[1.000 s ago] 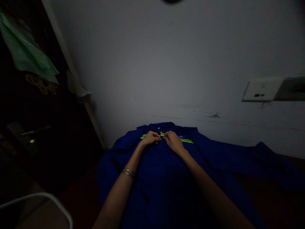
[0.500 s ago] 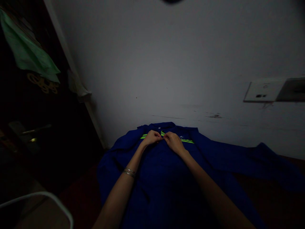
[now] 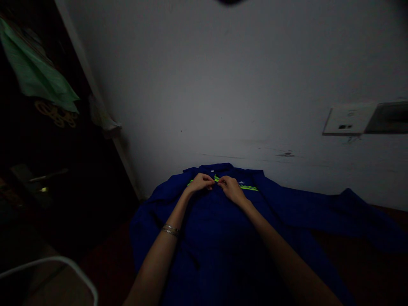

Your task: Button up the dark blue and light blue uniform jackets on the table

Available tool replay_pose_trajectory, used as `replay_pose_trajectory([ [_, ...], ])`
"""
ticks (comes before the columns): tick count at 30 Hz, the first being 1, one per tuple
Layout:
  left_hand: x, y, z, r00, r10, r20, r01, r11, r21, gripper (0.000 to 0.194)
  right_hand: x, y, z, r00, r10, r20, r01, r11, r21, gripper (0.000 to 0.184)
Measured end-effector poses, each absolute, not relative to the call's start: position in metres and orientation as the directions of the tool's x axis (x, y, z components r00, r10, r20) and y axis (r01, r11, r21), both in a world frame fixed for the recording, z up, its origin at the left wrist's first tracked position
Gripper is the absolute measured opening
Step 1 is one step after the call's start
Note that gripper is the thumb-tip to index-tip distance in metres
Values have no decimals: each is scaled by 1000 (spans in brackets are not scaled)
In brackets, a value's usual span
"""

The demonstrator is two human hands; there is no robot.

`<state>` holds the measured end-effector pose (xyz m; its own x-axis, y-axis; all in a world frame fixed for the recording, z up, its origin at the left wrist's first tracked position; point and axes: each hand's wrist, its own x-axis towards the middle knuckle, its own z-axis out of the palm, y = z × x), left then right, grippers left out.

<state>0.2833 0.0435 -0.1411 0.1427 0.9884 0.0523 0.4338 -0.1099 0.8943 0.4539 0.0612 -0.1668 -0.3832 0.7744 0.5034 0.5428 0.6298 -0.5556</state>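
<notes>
A blue work jacket (image 3: 210,229) with yellow-green reflective strips lies spread out in front of me, its collar toward the wall. My left hand (image 3: 202,182) is closed in a pinch on the jacket's front edge, just below the collar. Close by on the right, my right hand (image 3: 230,187) pinches the front edge too, its fingertips almost meeting those of the left. The fingers hide whatever small part of the jacket front lies between them. One sleeve stretches out to the right.
Behind the jacket rises a pale wall (image 3: 204,85) with a socket plate (image 3: 349,120) on the right. At left stands a dark door with a metal handle (image 3: 47,175) and a hanging green cloth (image 3: 38,70). A white curved frame (image 3: 75,265) shows at lower left.
Both hands stay at the jacket's upper front, and the left fingers have shifted slightly left. The view has moved a little.
</notes>
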Motion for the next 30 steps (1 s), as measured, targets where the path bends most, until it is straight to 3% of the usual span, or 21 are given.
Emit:
replay_pose_trajectory([
  [6, 285, 42, -142, 89, 993, -72, 320, 40, 947, 24, 454, 60, -167, -387, 775, 500, 560, 629, -540, 12],
  [10, 291, 39, -142, 98, 990, -97, 206, 75, 976, 20, 454, 59, -167, -397, 775, 492, 562, 629, -538, 13],
  [17, 295, 39, -142, 31, 996, -84, 253, 73, 965, 19, 453, 58, -165, -445, 760, 474, 578, 648, -496, 16],
  [24, 291, 41, -144, 64, 995, -76, 210, 61, 976, 11, 455, 49, -158, -520, 710, 475, 634, 693, -343, 20],
  [30, 291, 43, -146, 69, 997, -44, 221, 28, 975, 12, 453, 50, -160, -508, 693, 512, 627, 705, -331, 18],
])
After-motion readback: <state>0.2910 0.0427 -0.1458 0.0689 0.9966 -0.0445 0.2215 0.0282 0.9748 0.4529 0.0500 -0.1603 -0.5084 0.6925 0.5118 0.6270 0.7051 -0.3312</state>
